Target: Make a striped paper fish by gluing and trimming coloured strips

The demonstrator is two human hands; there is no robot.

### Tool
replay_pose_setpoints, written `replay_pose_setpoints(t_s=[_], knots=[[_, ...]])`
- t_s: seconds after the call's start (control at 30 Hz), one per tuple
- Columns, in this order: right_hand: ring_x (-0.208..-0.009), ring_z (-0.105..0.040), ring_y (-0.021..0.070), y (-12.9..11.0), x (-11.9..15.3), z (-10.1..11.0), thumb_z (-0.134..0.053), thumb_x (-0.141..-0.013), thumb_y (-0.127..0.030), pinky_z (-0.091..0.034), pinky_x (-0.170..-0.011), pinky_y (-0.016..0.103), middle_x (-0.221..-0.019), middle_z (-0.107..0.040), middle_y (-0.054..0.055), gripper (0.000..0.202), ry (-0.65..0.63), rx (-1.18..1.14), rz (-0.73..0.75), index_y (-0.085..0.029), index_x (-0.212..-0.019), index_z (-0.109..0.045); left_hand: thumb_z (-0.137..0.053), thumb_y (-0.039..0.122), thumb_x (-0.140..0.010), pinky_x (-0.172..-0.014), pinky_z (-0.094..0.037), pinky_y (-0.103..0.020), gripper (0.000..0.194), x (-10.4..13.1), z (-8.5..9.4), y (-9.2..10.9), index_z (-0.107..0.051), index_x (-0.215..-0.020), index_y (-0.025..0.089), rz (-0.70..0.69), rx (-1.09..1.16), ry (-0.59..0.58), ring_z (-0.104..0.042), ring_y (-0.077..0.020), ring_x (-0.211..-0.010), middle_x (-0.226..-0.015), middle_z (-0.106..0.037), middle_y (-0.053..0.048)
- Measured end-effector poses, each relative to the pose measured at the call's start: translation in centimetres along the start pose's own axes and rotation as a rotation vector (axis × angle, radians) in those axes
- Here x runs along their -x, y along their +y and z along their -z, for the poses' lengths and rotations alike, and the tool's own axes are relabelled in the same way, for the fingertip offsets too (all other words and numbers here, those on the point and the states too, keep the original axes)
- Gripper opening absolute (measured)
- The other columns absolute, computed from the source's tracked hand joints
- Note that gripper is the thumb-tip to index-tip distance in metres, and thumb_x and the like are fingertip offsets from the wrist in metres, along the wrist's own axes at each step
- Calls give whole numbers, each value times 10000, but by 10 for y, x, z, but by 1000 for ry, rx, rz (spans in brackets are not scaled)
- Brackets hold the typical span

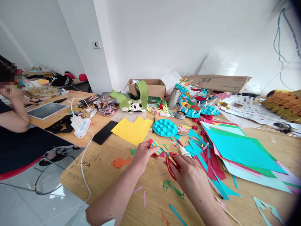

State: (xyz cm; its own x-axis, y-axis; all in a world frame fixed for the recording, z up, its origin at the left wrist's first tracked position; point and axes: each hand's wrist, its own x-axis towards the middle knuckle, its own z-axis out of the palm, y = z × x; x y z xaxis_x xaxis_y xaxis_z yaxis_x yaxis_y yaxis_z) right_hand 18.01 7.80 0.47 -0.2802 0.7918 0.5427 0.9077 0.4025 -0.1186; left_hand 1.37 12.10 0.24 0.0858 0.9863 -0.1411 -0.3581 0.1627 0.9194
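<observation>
My left hand (144, 155) pinches a small paper piece (157, 148) with blue and yellow stripes and a red end, held above the wooden table. Wrapped round the red handles of the scissors (172, 163) is my right hand (189, 171). The scissor blades point up and left and meet the striped paper's right side. An orange paper fish (120, 162) lies left of my left hand. Just beyond my right hand lies a white glue bottle (184, 151), partly hidden. Green scraps (176, 190) are below the scissors.
A woven blue disc (165, 127) and yellow paper (132, 129) lie beyond my hands. Coloured sheets (246, 147) are stacked at right. At left are a black phone (105, 132), a white power strip (81, 125) and its cable. A person (14, 116) sits at far left.
</observation>
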Motion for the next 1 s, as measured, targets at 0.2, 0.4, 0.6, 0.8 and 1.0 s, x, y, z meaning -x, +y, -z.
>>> replay_pose_setpoints(t_s=[0.2,0.4,0.6,0.8,1.0], knots=[[-618,-579,186,-1,0,1,-408,-952,-413,-357,-586,280,-656,-631,50,371,-7,-2,-1,-187,-798,-658,-763,315,-584,-535,-432,-238,238,-1,0,0,-650,-681,129,-6,-34,3,-602,-147,-586,-662,-674,-58],[-623,-577,190,0,0,0,-407,-950,-423,-357,-582,279,-654,-620,48,371,-14,-10,-7,-187,-810,-657,-747,310,-598,-528,-436,-236,210,0,-1,-1,-655,-667,135,-13,-52,-3,-605,-145,-582,-644,-672,-47],[-624,-574,196,-1,1,0,-442,-939,-397,-353,-582,281,-643,-611,38,328,-31,-7,-19,-195,-783,-647,-751,283,-592,-525,-438,-232,195,-1,0,0,-640,-666,141,-11,-22,3,-597,-139,-579,-643,-663,-34],[-655,-597,209,-1,-1,0,-479,-922,-380,-375,-604,292,-674,-632,43,281,-48,9,-24,-195,-789,-645,-750,302,-591,-527,-431,-232,213,-2,-1,-1,-645,-664,132,-6,-38,7,-596,-138,-572,-635,-660,-39],[-657,-633,211,10,0,1,-489,-903,-381,-395,-604,294,-689,-668,46,253,-174,47,-89,-215,-806,-654,-755,307,-557,-507,-424,-227,220,-6,3,0,-647,-606,121,2,14,87,-554,-114,-514,-579,-635,-30]])
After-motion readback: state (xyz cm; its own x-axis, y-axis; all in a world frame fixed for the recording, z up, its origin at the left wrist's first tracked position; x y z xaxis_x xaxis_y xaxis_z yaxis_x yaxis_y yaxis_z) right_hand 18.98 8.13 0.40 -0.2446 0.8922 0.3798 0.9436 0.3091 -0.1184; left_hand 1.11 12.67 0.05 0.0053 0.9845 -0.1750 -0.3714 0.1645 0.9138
